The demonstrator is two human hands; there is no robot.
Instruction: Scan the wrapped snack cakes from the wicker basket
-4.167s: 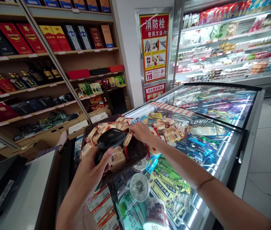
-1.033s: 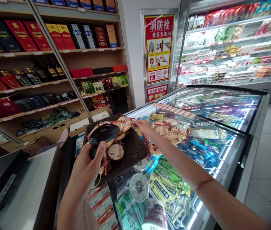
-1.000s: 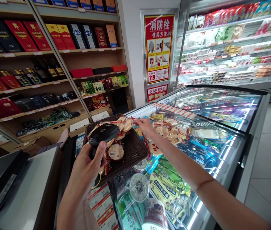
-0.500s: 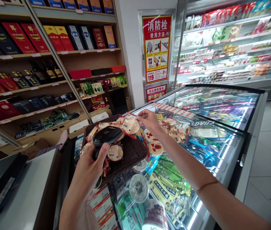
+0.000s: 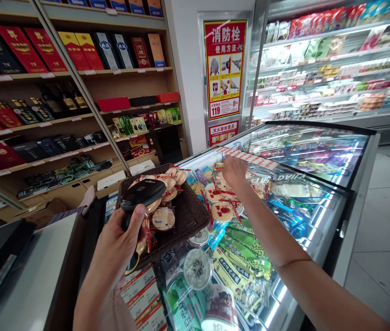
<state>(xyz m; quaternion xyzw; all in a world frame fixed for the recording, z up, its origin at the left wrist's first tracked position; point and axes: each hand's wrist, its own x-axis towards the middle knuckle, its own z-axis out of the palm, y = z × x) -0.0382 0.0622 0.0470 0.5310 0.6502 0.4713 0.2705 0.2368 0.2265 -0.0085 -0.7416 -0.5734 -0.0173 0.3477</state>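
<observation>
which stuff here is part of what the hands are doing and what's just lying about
Seems in use:
- black scanner, held in the left hand
- wicker basket
- wrapped round crackers, near the right hand

Seems just lying about:
- clear lidded tub
- paper cup
- red boxes on the shelf

The person's left hand (image 5: 121, 236) grips a black handheld scanner (image 5: 144, 193) over a dark wicker basket (image 5: 195, 209) part-filled with wrapped biscuits (image 5: 163, 219). The right hand (image 5: 235, 171), fingers hidden, is at further biscuit packs (image 5: 221, 212) on the chest freezer (image 5: 366, 163). Beyond, a red notice (image 5: 225, 69) is wall-mounted; wooden shelving (image 5: 140, 87) stands left.
</observation>
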